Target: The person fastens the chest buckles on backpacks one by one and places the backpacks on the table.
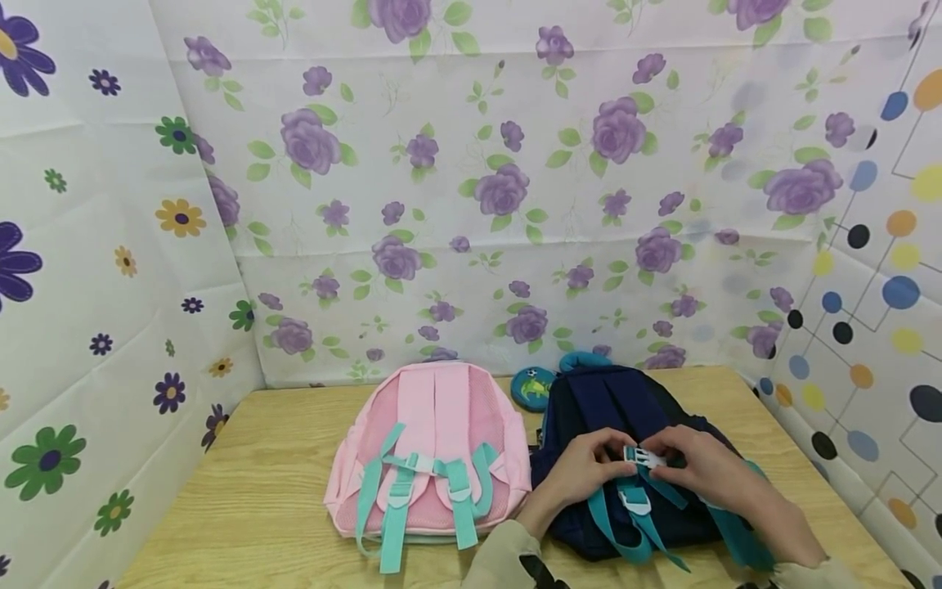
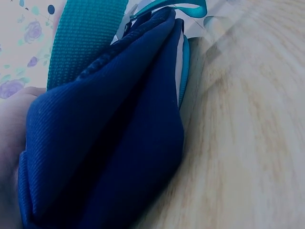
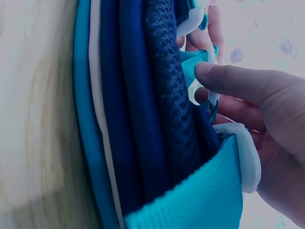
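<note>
A dark blue backpack (image 1: 589, 409) lies on the table with its strap side up and teal straps loose across it. Over its lower half, both hands work at a white plastic chest buckle (image 1: 645, 457) on teal webbing. My left hand (image 1: 581, 470) pinches the buckle's left end between thumb and fingers. On the other end is my right hand (image 1: 710, 468), its thumb and fingertips pinching the white piece. Prongs show in the middle; whether they are fully seated I cannot tell. The left wrist view is mostly filled by the blue fabric (image 2: 109, 143), hiding the left fingers.
Left of the blue backpack lies a pink backpack (image 1: 434, 393), its mint straps joined by a white buckle (image 1: 424, 465). A round teal tag (image 1: 532, 388) with a cartoon animal sits behind, between the bags. Patterned cloth walls (image 1: 456, 270) enclose the wooden table (image 1: 243, 491).
</note>
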Available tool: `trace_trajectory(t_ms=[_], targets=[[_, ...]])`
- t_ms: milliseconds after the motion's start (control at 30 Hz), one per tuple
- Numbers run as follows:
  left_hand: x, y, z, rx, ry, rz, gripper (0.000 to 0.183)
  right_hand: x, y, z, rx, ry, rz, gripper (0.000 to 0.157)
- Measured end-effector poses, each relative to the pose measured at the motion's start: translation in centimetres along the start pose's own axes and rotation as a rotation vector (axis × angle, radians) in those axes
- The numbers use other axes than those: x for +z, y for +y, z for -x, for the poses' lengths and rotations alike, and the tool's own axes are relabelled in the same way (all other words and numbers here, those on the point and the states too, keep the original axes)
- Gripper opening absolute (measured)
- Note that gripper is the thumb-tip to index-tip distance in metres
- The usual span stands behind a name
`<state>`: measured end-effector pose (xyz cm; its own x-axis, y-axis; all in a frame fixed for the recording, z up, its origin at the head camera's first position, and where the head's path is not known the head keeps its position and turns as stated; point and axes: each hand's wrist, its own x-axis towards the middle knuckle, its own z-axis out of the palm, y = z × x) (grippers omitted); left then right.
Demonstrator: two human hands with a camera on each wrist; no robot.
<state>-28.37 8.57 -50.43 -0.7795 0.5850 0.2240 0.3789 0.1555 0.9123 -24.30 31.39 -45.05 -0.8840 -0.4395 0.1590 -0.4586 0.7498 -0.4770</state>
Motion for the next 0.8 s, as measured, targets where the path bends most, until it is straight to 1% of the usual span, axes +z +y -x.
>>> trace_trajectory(t_ms=[233,467,533,667,800], targets=[[-0.1,-0.1,-0.1,-0.002,-0.006,-0.027,0.026,0.6,0.0,-0.2,0.017,-0.002,-0.002,0.031],[0.0,0.1,-0.1,-0.011,-0.010,-0.020,0.027,0.7,1.1,0.3,0.022,-0.015,0.012,0.046],[0.1,0.1,-0.1,-0.012,-0.009,-0.016,0.027,0.6,1.4,0.5,0.018,-0.018,0.023,0.045],[0.1,0.1,-0.1,-0.017,0.001,-0.016,0.026,0.4,1.6,0.7,0.006,-0.018,0.041,0.036],[0.1,0.1,-0.1,-0.020,0.003,-0.020,0.026,0.3,1.6,0.8,-0.033,0.024,0.028,0.033]])
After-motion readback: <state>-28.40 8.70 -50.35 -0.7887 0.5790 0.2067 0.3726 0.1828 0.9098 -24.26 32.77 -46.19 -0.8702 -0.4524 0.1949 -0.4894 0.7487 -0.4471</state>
